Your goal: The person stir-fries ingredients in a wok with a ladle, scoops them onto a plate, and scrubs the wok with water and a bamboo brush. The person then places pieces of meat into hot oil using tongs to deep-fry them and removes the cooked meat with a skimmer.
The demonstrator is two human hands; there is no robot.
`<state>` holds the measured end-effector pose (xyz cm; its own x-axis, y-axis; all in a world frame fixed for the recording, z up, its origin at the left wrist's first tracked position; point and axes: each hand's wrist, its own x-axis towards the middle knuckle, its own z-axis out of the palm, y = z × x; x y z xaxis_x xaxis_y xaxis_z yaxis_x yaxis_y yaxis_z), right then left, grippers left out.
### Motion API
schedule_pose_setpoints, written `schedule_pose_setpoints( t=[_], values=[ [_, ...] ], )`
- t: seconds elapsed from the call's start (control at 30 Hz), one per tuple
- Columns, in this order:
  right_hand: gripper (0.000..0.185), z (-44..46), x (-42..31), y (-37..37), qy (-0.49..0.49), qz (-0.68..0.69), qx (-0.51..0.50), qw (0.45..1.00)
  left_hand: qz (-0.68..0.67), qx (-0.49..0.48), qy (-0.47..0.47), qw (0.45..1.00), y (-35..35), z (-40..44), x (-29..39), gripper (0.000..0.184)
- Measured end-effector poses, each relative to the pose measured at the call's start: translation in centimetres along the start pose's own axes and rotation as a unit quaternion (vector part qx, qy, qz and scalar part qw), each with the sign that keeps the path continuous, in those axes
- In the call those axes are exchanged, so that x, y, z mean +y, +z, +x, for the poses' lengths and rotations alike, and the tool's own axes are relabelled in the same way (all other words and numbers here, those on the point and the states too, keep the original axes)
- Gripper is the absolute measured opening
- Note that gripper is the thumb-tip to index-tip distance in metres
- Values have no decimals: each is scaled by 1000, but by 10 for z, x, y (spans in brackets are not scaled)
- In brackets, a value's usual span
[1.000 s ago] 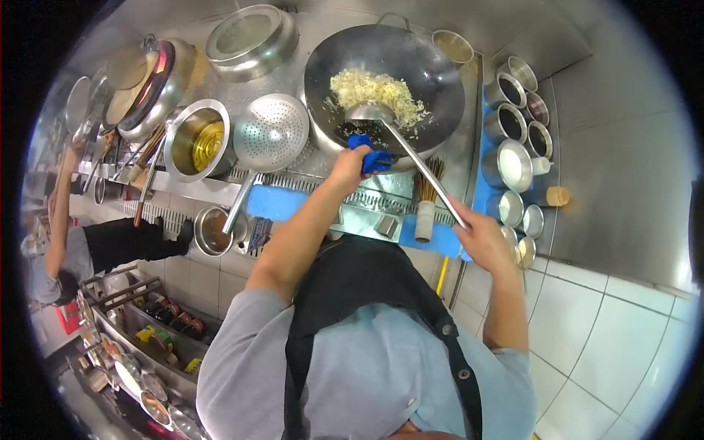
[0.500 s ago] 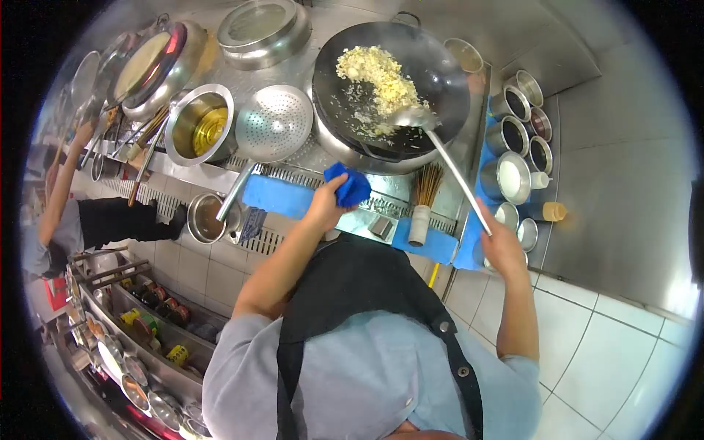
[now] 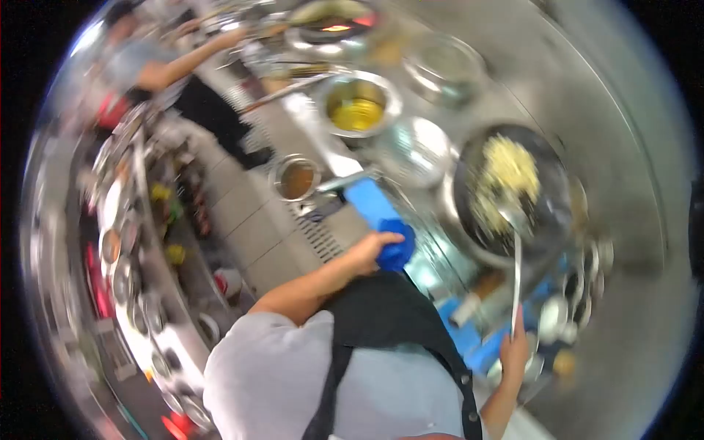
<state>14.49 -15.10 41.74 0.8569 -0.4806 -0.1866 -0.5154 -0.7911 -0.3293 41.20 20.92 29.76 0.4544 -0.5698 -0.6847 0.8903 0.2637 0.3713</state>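
My left hand (image 3: 367,251) is closed around a bunched blue cloth (image 3: 397,246), held in front of the black apron, apart from the wok. My right hand (image 3: 515,350) grips the handle end of a long metal ladle (image 3: 518,275). The bowl of the ladle rests in the black wok (image 3: 551,209), at the near edge of a heap of pale yellow, chopped food (image 3: 510,167) that looks like egg or fried rice. A bamboo brush (image 3: 477,295) lies by the stove's front edge, between my hands. The view is smeared by motion.
A pot of yellow oil (image 3: 357,110) and a perforated strainer (image 3: 416,150) stand left of the wok. Several seasoning containers (image 3: 576,290) line its right side. A pan of brown liquid (image 3: 295,180) sits near the aisle. Another person (image 3: 172,70) works at the far left.
My view has turned left, so the wok and stove appear shifted right and tilted. The other person shows more fully. Both hands keep their holds on the cloth and ladle.
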Motion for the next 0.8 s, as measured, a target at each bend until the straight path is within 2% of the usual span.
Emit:
schedule_pose_setpoints(
  t=[0.03, 0.1, 0.13, 0.2, 0.23, 0.3, 0.37, 0.43, 0.5, 0.57, 0.63, 0.7, 0.77, 0.8],
  values=[
    [80, 12, 4, -9, 87, -12, -56, 995, -16, 19, 32, 999, -4, 2, -4, 37],
    [77, 49, 19, 5, 102, 139, -34, 984, -18, 26, 77, 997, 3, -8, -5, 35],
    [76, 70, 17, 18, 104, 216, -14, 971, -7, 18, 67, 998, 3, -12, -6, 39],
    [74, 104, 3, 40, 125, 369, 18, 921, 11, 9, 88, 996, 8, -22, -8, 41],
    [73, 119, -7, 44, 128, 377, 32, 917, 18, 4, 95, 995, 13, -28, -11, 41],
    [71, 144, -71, 44, 146, 396, 63, 904, 23, 7, 101, 995, 14, -28, -15, 42],
    [73, 173, -65, 56, 109, 379, 34, 918, 20, 19, 89, 996, 14, -20, -25, 41],
    [73, 174, -64, 43, 50, 262, -33, 963, 29, 9, 79, 996, 23, -26, -22, 44],
    [75, 167, -19, 64, -135, 102, 60, 984, 25, 28, 68, 997, 27, -19, -25, 42],
    [74, 112, -41, 16, -40, 68, -33, 996, 8, 31, 41, 999, 33, -16, -22, 40],
    [75, 78, 2, 6, -8, 87, -62, 994, 51, 59, 32, 996, 42, -14, -22, 39],
    [73, 43, 7, -18, 104, 97, -99, 985, 80, 34, 32, 996, 48, -9, -24, 39],
    [73, 35, 47, 18, 10, 153, 57, 987, 67, 29, 57, 996, 66, 2, -28, 37],
    [73, 43, 51, 24, 15, 173, 83, 981, 70, 11, 50, 996, 66, 16, -30, 44]
  ],
)
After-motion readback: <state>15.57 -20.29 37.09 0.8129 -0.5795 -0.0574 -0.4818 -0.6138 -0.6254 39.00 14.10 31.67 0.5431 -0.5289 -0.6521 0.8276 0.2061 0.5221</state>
